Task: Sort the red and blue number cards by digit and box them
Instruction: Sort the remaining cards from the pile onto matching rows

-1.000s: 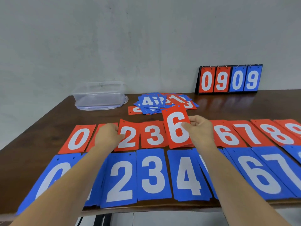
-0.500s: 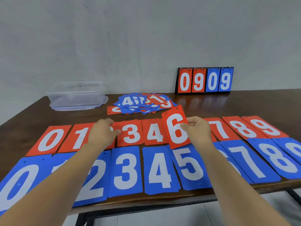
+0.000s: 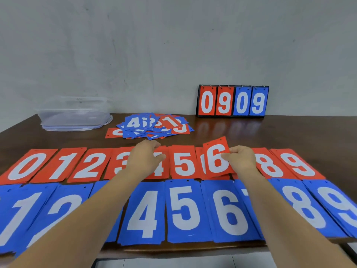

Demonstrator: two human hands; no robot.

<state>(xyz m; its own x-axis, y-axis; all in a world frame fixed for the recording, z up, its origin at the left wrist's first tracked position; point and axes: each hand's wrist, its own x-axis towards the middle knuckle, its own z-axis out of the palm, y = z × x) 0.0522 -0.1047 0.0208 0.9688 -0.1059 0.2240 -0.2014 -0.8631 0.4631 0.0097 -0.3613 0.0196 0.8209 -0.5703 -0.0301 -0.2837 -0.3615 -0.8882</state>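
Sorting step: the right hand (image 3: 242, 160) pinches the red 6 card (image 3: 216, 157) over the red 6 pile (image 3: 201, 165); next it must lie squarely there. The left hand (image 3: 146, 157) hovers relaxed, empty.

Two number-card rows (image 3: 183, 209) front the bench (image 3: 289, 132); behind, a card pile (image 3: 152, 125) sits between plastic container (image 3: 73, 113), left, and flip scoreboard (image 3: 232, 101), right.

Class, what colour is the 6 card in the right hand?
Red number 6 card, white digit; head view.
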